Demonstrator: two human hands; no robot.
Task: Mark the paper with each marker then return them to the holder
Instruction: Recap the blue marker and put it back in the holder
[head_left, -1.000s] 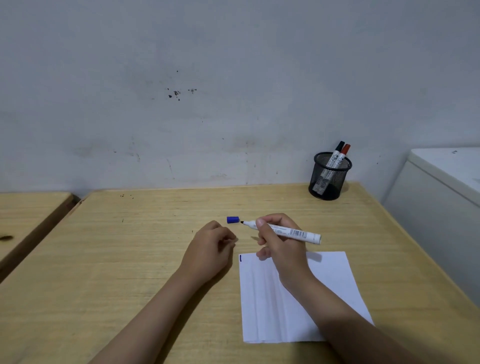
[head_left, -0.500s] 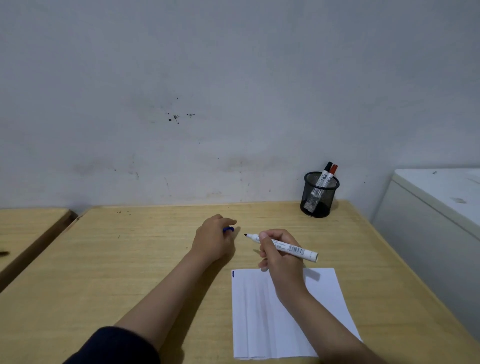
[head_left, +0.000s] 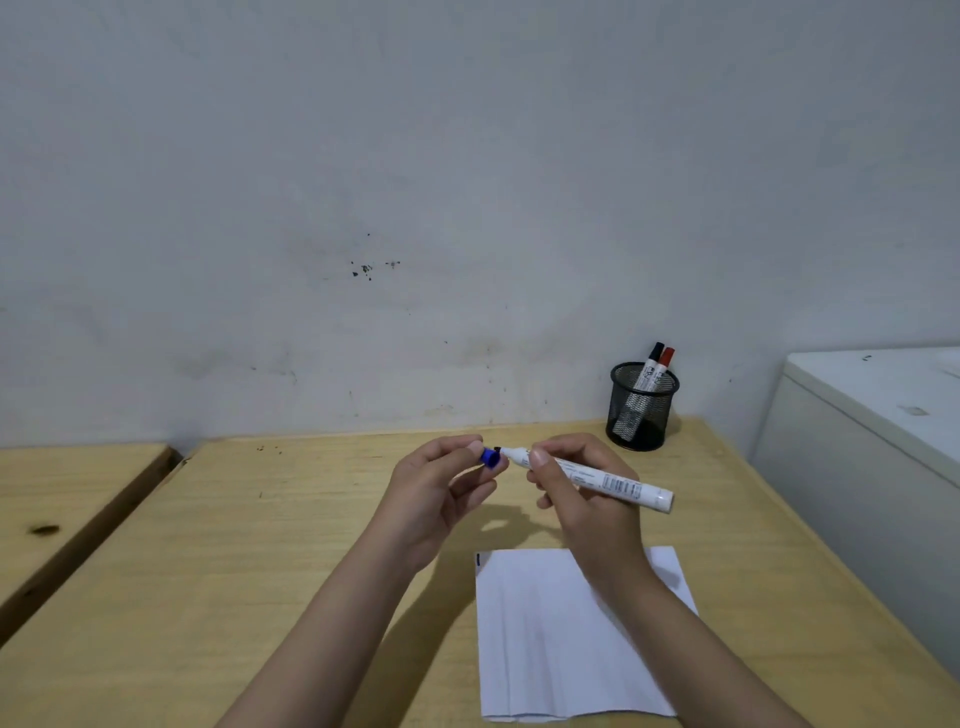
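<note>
The blue cap (head_left: 489, 458) has been picked up off the table (head_left: 208, 571) and is now pinched in the left hand (head_left: 441, 488). Both hands have been lifted above the table. The marker (head_left: 587, 478) in the right hand (head_left: 582, 493) has been brought close, so its tip is right at the cap's open end.

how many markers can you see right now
3: a white-barrelled marker held in the right hand, plus a black-capped marker and a red-capped marker standing in the mesh holder. Others could be hidden inside.
</note>
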